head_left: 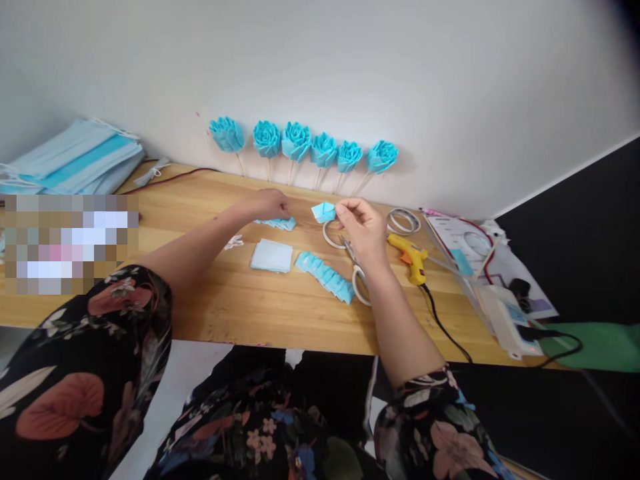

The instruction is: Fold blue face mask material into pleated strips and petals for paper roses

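Between the thumb and fingers of my right hand is a folded light-blue petal, held above the table. My left hand is closed, its fingers curled down at a row of folded blue petals; what its fingertips grip is hidden. A stack of pale square sheets lies nearer me. To its right is a second overlapping row of folded blue petals. Scissors with white handles lie partly under my right wrist, next to a roll of tape.
Several blue flowers on sticks lean against the wall. A yellow glue gun with a black cord lies right, near another tape roll and a white power strip. Blue face masks are piled at the left.
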`<state>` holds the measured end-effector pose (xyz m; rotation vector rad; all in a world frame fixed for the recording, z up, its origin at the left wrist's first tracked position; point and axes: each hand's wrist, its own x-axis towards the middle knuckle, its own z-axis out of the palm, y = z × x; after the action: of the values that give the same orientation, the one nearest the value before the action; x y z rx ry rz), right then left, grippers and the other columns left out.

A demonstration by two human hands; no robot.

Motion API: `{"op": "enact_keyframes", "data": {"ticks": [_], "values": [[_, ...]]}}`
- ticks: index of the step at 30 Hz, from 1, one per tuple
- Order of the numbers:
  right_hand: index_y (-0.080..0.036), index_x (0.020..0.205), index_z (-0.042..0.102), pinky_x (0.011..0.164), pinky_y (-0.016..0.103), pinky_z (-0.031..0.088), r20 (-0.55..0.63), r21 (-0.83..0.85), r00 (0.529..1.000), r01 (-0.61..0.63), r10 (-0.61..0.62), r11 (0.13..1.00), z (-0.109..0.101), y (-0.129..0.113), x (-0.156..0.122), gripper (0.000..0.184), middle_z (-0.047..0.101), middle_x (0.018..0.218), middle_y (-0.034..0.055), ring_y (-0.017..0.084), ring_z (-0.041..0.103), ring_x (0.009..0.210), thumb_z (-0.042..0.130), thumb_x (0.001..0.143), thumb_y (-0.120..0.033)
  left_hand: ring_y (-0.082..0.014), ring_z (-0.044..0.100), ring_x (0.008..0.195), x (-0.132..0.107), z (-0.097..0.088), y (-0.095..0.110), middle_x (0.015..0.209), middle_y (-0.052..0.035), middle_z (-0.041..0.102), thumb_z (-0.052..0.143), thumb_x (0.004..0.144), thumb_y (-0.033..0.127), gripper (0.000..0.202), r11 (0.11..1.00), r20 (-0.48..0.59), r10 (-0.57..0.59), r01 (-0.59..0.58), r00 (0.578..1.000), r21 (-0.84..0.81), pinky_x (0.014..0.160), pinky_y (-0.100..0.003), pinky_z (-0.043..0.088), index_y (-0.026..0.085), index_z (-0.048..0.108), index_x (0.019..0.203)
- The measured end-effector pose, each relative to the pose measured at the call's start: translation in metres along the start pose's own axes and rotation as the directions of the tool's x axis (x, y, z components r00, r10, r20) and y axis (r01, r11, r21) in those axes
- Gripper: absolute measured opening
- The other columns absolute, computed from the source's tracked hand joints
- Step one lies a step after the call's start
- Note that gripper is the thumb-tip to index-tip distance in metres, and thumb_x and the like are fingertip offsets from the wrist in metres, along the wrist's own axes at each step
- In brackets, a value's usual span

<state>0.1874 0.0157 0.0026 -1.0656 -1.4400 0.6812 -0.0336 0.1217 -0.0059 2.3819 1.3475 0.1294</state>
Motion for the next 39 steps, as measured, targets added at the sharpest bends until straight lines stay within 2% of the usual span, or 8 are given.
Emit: {"op": "enact_keyframes", "data": {"ticks": [3, 6, 9, 12, 18, 21, 39], "values": [[-0.022, 0.083, 0.068, 0.062, 0.027, 0.051, 0.037, -0.013, 0.999, -0.01, 0.01, 1.0, 0.0, -0.001, 0.0, 0.02, 0.065, 0.075, -0.0013, 0.012, 0.059, 0.064, 0.068, 0.083, -0.042, -0.0144, 0.051, 0.059, -0.011, -0.001, 0.004, 0.065, -0.0027, 0.063, 0.058, 0.072, 0.029, 0.015, 0.999, -0.033, 0.019, -0.02, 0.999, -0.029, 0.056, -0.028, 0.03, 0.018, 0.064, 0.066], [-0.021, 0.082, 0.067, 0.063, 0.026, 0.05, 0.072, -0.029, 0.997, -0.038, 0.04, 0.999, 0.001, -0.004, -0.001, 0.02, 0.065, 0.073, -0.0015, 0.012, 0.059, 0.064, 0.069, 0.082, -0.041, -0.0146, 0.058, 0.067, -0.027, -0.013, 0.011, 0.078, -0.0028, 0.07, 0.061, 0.07, 0.029, 0.015, 0.985, -0.124, 0.015, -0.036, 0.992, -0.17, 0.058, -0.025, 0.036, 0.018, 0.068, 0.077], [-0.021, 0.081, 0.068, 0.06, 0.025, 0.047, 0.118, -0.047, 0.991, -0.052, 0.057, 0.998, 0.001, -0.006, -0.003, 0.02, 0.064, 0.068, -0.002, 0.011, 0.057, 0.06, 0.068, 0.082, -0.04, -0.0141, 0.061, 0.07, -0.044, -0.028, 0.023, 0.08, -0.0026, 0.071, 0.063, 0.071, 0.03, 0.018, 0.942, -0.125, 0.038, -0.077, 0.991, -0.327, 0.059, -0.023, 0.04, 0.016, 0.068, 0.082], [-0.021, 0.081, 0.069, 0.056, 0.024, 0.045, 0.187, -0.071, 0.981, -0.043, 0.055, 0.997, 0.0, -0.008, -0.004, 0.019, 0.064, 0.067, -0.0023, 0.01, 0.054, 0.058, 0.068, 0.083, -0.04, -0.0137, 0.062, 0.069, -0.056, -0.038, 0.034, 0.079, -0.0038, 0.071, 0.066, 0.072, 0.029, 0.016, 0.903, -0.132, 0.094, -0.14, 0.987, -0.406, 0.059, -0.023, 0.041, 0.015, 0.067, 0.081], [-0.02, 0.08, 0.069, 0.062, 0.025, 0.048, 0.261, -0.06, 0.964, -0.026, 0.04, 0.998, 0.003, -0.009, -0.006, 0.024, 0.067, 0.072, -0.0008, 0.012, 0.058, 0.065, 0.07, 0.082, -0.044, -0.0124, 0.063, 0.068, -0.063, -0.04, 0.044, 0.077, -0.002, 0.071, 0.065, 0.074, 0.024, 0.015, 0.88, -0.203, 0.232, -0.294, 0.951, -0.373, 0.062, -0.023, 0.042, 0.015, 0.069, 0.086], [-0.02, 0.08, 0.069, 0.063, 0.025, 0.048, 0.274, -0.055, 0.961, -0.026, 0.04, 0.998, 0.005, -0.01, -0.007, 0.025, 0.067, 0.071, -0.0007, 0.011, 0.058, 0.065, 0.069, 0.083, -0.045, -0.0126, 0.064, 0.071, -0.064, -0.039, 0.047, 0.079, -0.0018, 0.071, 0.064, 0.074, 0.021, 0.019, 0.872, -0.217, 0.271, -0.334, 0.938, -0.357, 0.064, -0.023, 0.043, 0.016, 0.069, 0.091], [-0.019, 0.08, 0.067, 0.06, 0.025, 0.041, 0.25, -0.101, 0.967, -0.029, 0.054, 0.994, 0.005, -0.007, -0.006, 0.022, 0.061, 0.069, -0.0023, 0.01, 0.05, 0.061, 0.067, 0.083, -0.041, -0.0133, 0.064, 0.072, -0.063, -0.032, 0.051, 0.082, -0.0024, 0.07, 0.063, 0.077, 0.023, 0.02, 0.809, -0.194, 0.373, -0.42, 0.907, -0.411, 0.064, -0.022, 0.044, 0.017, 0.066, 0.095]]}}
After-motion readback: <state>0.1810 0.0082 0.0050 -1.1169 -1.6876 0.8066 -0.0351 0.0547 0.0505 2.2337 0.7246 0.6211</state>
